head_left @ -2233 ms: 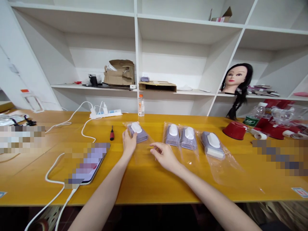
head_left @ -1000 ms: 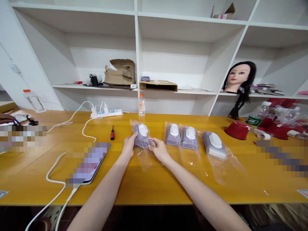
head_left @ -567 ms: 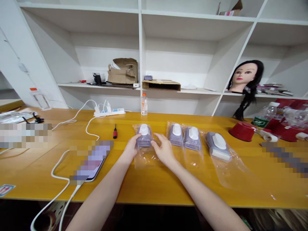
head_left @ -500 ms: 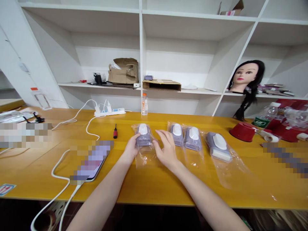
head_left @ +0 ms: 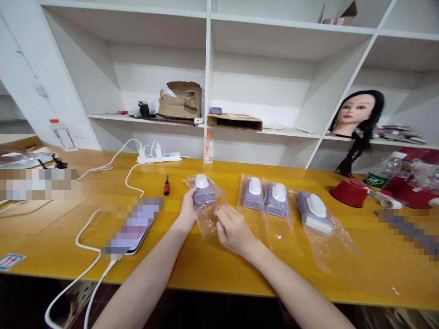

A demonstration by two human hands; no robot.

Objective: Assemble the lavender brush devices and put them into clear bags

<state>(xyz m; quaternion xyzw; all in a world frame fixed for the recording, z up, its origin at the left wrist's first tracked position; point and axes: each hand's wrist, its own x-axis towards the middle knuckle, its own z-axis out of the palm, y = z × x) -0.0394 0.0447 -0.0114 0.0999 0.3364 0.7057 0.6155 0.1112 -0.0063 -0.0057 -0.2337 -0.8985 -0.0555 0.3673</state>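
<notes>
My left hand grips the left side of a grey-purple device with a white top, which lies inside a clear plastic bag. The fingers of my right hand are pinched together on the right edge of that bag, near its lower end. To the right of my hands, two similar bagged devices lie side by side on the orange table. A further bagged one, turned at a slant, rests beyond them.
A phone with a white cable lies at the left, below a red screwdriver. Behind are a power strip and a small bottle. At the right stand a red bowl-like object and a mannequin head on the shelf.
My right hand has closed from spread fingers and moved slightly down to the bag's edge. The bagged device in my left hand has tilted a little. The whole view has shifted slightly.
</notes>
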